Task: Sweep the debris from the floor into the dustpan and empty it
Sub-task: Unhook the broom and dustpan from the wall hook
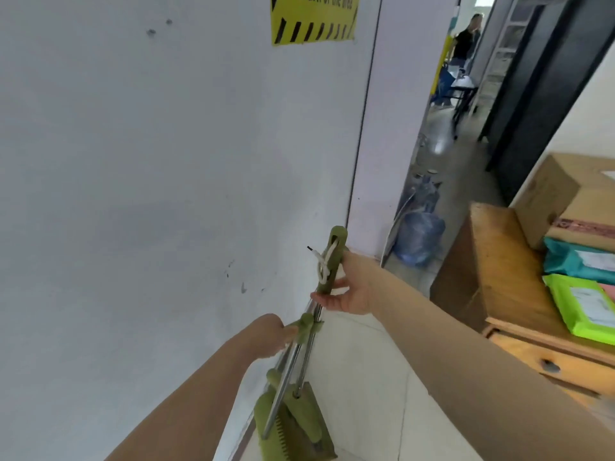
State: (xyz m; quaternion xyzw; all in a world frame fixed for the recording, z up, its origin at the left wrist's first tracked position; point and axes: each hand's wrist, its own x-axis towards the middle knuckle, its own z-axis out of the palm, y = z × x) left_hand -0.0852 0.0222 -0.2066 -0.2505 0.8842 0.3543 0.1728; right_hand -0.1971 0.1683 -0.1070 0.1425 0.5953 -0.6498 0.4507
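The right forearm (pixel 482 354) fills the lower right, closest of all, reaching to the right hand (pixel 346 287), whose thumb and fingers lie loosely around the green plastic grip of the taller handle (pixel 332 257), more a light pinch than a fist. The left hand (pixel 271 336) closes on the shorter green grip (pixel 304 327) just below it. Both metal poles run down together to the dustpan (pixel 299 424), which stands upright beside the white wall (pixel 149 161) on the pale tiled floor (pixel 359 377); the broom head seems nested inside it, though I cannot tell exactly how. No debris shows here, so sweeping looks not yet begun. The risk is in parting the two: if the clip joining the poles holds, a hard pull could tip the pan or knock it against the wall, and the loose right grip could let the smooth pole slide. The white cord (pixel 324 264) knotted through the grip might snag fingers. The pan is matte ribbed plastic with comb teeth, the poles polished and thin.
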